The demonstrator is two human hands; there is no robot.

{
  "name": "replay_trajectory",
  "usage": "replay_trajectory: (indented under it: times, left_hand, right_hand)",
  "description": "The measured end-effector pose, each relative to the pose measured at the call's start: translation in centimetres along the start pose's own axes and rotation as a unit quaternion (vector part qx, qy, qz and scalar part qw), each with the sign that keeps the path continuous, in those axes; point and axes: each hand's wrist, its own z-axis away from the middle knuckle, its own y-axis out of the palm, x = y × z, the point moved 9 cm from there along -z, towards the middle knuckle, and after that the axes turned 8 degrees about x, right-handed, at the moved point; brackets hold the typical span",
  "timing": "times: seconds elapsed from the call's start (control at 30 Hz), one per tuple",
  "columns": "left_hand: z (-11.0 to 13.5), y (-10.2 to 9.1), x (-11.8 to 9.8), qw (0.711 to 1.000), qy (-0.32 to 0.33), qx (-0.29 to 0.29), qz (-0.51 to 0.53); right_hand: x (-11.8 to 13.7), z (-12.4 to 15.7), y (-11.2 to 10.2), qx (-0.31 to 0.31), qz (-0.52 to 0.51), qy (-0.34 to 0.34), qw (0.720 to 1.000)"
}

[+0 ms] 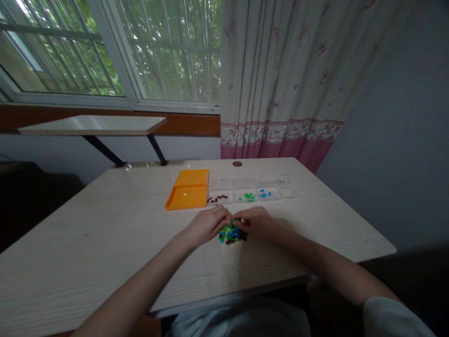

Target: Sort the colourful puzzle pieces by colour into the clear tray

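A heap of small mixed pieces (231, 235), green, blue, brown and pale yellow, lies on the table in front of me. At the heap's left upper edge is my left hand (205, 225), its fingers bent and pressed together. My right hand (258, 223) reaches over the heap's right side with curled fingers, close to the left fingertips. Whatever the fingertips pinch is too small or hidden to make out. Beyond the hands stands a clear compartment tray (232, 196). In separate compartments it holds brown pieces (218, 199), green pieces (249, 197), blue pieces (264, 193) and a bit of yellow (286, 191).
An open orange case (191, 179) lies left of the tray, with a small white piece (185, 194) on it. The pale table (122, 243) has a dark round grommet (237, 164) at the back. A raised shelf (105, 124) stands at back left, near the window; a curtain (280, 93) hangs behind.
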Motion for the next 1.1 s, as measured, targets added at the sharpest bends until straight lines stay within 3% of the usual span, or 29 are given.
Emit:
replay_trajectory:
  times: [0.37,0.5,0.67,0.73,0.87,1.1]
  left_hand:
    - [0.0,0.0,-0.7,1.000,0.012,-0.012,-0.015]
    - [0.2,-0.8,-0.1,0.999,0.004,-0.029,-0.029]
    - [0.3,-0.6,1.0,0.993,-0.008,0.021,-0.119]
    - [0.4,-0.2,1.1,0.989,0.000,0.050,-0.137]
    - [0.6,0.5,0.8,0.988,0.019,0.092,-0.121]
    - [0.9,0.7,1.1,0.991,0.017,0.110,-0.068]
  right_hand:
    - [0.1,0.2,0.1,-0.014,-0.017,-0.034,0.999]
    - [-0.1,0.2,-1.1,-0.063,0.005,-0.052,0.997]
    - [-1.8,1.3,-5.3,-0.217,0.020,-0.036,0.975]
    - [-2.5,1.8,-6.5,-0.251,0.019,-0.027,0.967]
    - [-2.9,2.3,-7.6,-0.274,0.023,-0.024,0.961]
    - [-2.7,2.4,-7.5,-0.281,0.017,-0.041,0.959]
